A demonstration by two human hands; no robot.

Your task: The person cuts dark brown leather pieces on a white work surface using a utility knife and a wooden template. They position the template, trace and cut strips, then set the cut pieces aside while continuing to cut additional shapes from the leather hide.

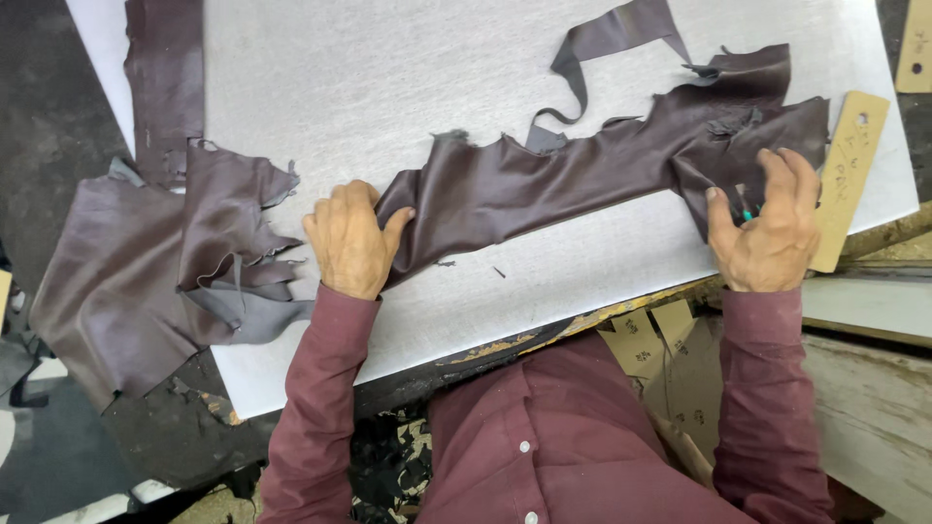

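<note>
A long strip of dark brown leather lies across a white cutting board. My left hand grips its left end, thumb on top of the leather. My right hand pinches the crumpled right end, and something small and green shows between its fingers. A thin offcut ribbon curls up from the strip toward the far edge. Both sleeves are maroon.
More brown leather scraps hang over the board's left edge. A tan cardboard pattern lies beside my right hand, another one at the far right corner. Cardboard pieces sit below the board's worn near edge.
</note>
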